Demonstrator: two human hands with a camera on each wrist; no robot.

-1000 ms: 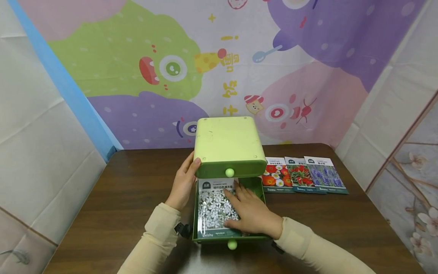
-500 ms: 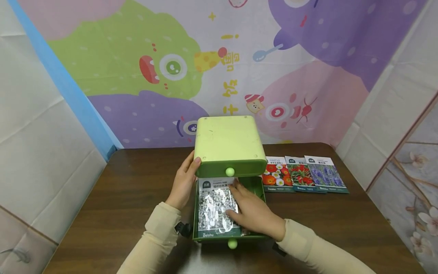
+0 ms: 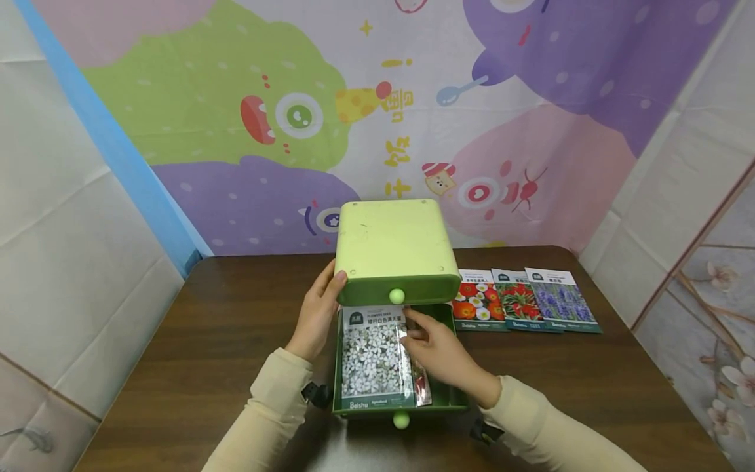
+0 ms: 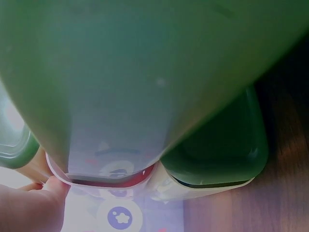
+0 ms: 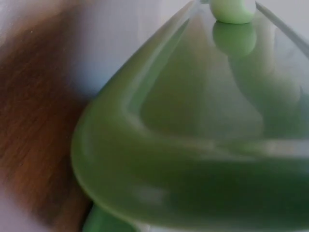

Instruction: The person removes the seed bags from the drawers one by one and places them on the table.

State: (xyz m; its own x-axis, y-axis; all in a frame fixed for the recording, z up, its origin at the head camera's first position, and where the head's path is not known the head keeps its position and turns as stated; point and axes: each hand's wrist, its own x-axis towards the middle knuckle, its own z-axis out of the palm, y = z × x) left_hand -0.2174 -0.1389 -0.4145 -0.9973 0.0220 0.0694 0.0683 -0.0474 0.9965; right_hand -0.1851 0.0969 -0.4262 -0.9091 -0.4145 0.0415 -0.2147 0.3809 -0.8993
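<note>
A light green two-drawer box (image 3: 396, 239) stands on the table, its lower drawer (image 3: 445, 408) pulled out. In that drawer lies a flower seed packet (image 3: 377, 360) with a picture of white blossoms. Another shiny packet (image 3: 422, 389) shows from beneath its right edge. My left hand (image 3: 315, 314) rests along the box's left side, thumb at the front corner; the thumb (image 4: 55, 191) also shows in the left wrist view. Bent fingers of my right hand (image 3: 445, 354) touch the white-flower packet's upper right edge. Whether they pinch it is hidden.
Several things surround the hands: red-and-white poppy (image 3: 479, 301), red flower (image 3: 520, 301) and purple flower (image 3: 563, 303) seed packets overlap on the table (image 3: 236, 341) right of the box. A printed curtain (image 3: 236, 98) hangs behind. The lower drawer's round knob (image 3: 401, 420) faces forward.
My right hand has lifted from lying flat on the white-flower packet and drawn its fingers in at the right edge, uncovering the packet beneath. My left hand stays put.
</note>
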